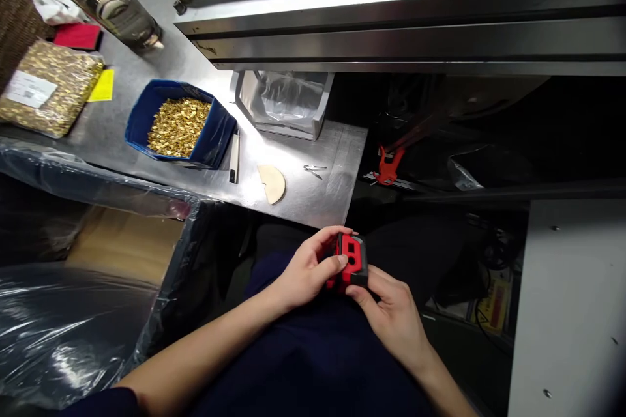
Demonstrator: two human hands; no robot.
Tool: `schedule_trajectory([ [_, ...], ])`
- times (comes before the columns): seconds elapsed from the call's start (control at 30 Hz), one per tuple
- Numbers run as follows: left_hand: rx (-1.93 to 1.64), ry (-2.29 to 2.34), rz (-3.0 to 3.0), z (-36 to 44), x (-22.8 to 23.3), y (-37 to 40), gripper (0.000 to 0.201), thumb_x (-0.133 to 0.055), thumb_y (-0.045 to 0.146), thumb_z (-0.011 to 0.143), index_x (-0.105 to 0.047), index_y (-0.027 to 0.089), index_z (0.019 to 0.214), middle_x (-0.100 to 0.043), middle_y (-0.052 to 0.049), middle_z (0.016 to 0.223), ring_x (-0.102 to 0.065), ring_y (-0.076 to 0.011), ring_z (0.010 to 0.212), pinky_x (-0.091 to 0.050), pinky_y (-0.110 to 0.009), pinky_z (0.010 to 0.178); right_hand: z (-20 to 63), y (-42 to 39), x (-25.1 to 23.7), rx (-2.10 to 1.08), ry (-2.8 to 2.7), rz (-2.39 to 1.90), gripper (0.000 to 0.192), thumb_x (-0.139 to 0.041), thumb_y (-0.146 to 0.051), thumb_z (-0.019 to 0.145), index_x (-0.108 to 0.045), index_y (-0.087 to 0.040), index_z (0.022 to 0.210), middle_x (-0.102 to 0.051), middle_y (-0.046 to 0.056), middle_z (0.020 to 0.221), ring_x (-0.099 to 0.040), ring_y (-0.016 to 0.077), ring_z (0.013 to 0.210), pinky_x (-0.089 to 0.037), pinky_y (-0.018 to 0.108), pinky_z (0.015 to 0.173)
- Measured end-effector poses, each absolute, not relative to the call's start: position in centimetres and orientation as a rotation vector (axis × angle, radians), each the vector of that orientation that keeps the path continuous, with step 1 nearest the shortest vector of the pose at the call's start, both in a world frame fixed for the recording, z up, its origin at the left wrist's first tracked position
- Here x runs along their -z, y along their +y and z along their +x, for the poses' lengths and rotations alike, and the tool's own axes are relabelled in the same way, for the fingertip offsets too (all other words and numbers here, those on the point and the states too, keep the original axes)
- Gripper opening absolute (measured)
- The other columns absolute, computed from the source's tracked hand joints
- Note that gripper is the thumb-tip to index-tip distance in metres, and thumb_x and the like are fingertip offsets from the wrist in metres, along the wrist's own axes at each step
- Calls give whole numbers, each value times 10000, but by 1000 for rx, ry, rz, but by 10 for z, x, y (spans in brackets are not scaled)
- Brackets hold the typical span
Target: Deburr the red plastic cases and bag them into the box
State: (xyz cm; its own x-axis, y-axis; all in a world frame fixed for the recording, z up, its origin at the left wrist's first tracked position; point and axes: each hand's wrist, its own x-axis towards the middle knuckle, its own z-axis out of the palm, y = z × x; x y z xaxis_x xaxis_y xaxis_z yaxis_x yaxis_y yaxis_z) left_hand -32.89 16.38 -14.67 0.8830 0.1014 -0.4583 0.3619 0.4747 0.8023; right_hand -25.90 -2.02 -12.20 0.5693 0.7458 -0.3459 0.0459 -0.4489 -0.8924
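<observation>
Over my lap, both hands hold a small red and black plastic block (359, 254) with two dark holes in its red face. My left hand (313, 267) grips its left side, the thumb lying on the red face near the lower hole. From the lower right, my right hand (391, 306) has its thumb at the bottom edge, with the other fingers partly hidden behind. On the metal bench ahead lie a cream half-round piece (274, 185), a small metal tool like nail clippers (315, 170) and a white cutter-like tool (235, 158).
A blue bin (220, 133) of small brass parts stands on the bench (313, 208), near a grey bin (320, 114) with clear plastic inside. A bag of brass parts (59, 85) and a bottle (112, 6) are farther left. A metal beam (391, 45) crosses above; a plastic-lined box (190, 228) stands left.
</observation>
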Motion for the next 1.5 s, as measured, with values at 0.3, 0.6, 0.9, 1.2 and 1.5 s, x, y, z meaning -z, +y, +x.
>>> schedule_trajectory([
  [0.3,86,604,1201,-324,145,164,471,-497,550,1017,-750,168,1124,-762,-118,1116,-693,-270,1041,-527,-373,945,-263,-20,120,-970,-698,-1909,278,-584,-412,1022,-731,-214,893,-683,41,856,-645,186,776,-486,285,717],
  [0.6,221,181,1305,-337,138,172,925,-966,359,633,-501,271,1427,-586,-135,1425,-620,-324,1230,-499,-449,1073,-243,-38,111,-1159,-655,-1681,549,-496,-735,935,-697,-238,1055,-655,49,998,-605,213,888,-492,292,809],
  [0.9,173,100,1533,-336,139,168,931,-958,410,628,-481,263,1414,-621,-127,1369,-658,-312,1155,-532,-444,1038,-255,-31,105,-1049,-417,-1832,421,-543,-491,1014,-544,-196,714,-512,-16,704,-460,130,654,-354,265,614],
  [1.2,56,82,1600,-340,145,160,938,-948,475,621,-482,245,1402,-639,-143,1344,-666,-331,1168,-549,-461,1033,-265,-10,117,-941,-104,-1873,581,-497,-584,1005,-438,-188,583,-402,-29,548,-343,101,528,-264,265,508],
  [1.5,-6,-13,1517,-340,154,162,969,-977,381,581,-501,260,1416,-636,-140,1376,-626,-356,1265,-497,-507,1115,-252,-4,137,-990,203,-1693,763,-373,-754,973,-436,-206,446,-404,-11,421,-390,112,438,-318,255,461],
])
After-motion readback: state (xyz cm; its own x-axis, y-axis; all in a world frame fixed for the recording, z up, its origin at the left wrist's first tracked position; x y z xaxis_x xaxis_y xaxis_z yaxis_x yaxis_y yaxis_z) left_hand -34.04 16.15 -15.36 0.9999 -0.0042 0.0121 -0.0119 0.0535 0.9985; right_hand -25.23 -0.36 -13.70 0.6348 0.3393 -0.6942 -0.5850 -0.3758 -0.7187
